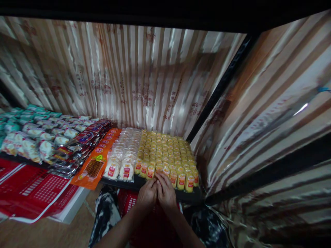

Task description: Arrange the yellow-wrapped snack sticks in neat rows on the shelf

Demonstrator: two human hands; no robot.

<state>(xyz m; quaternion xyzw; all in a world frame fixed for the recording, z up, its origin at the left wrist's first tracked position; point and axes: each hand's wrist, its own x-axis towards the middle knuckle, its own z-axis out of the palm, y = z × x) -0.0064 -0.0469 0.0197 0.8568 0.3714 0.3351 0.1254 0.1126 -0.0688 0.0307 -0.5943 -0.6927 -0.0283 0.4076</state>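
Note:
My left hand [148, 193] and my right hand [166, 193] meet at the front edge of a dark shelf [186, 196]. Curled fingers close the left one, while those of the right are pressed together and reach over toward it. Whatever lies between them is hidden. Just beyond my fingertips stand tight rows of small yellow snack packets [165, 148] with orange-red labels. Left of these are rows of white snack packets [126, 151] in clear wrappers with red labels.
An orange snack bag [95, 165], dark shiny packets [80, 144] and white-and-teal packets [38, 127] lie farther left. A red basket [126, 201] sits beneath the shelf, and red-and-white packaging [41, 193] at lower left. Striped sheeting [129, 75] and a black post [219, 93] stand behind.

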